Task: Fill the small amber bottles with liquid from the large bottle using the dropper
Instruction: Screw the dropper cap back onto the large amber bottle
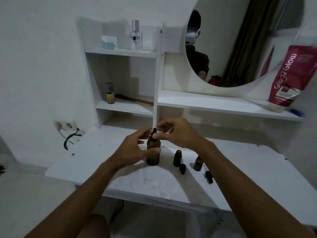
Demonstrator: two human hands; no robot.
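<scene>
— How is the big bottle held?
— It is stood upright on the table and gripped by the left hand, with thumb and fingers curled round it.
— And the dropper?
— It is seated in the bottle's neck and pinched by the right hand, between the thumb and curled fingers. Two small bottles are stood just to the right.

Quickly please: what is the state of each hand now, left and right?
Left hand: closed around the large bottle, holding it upright.
Right hand: pinching the dropper at the top of that bottle.
</scene>
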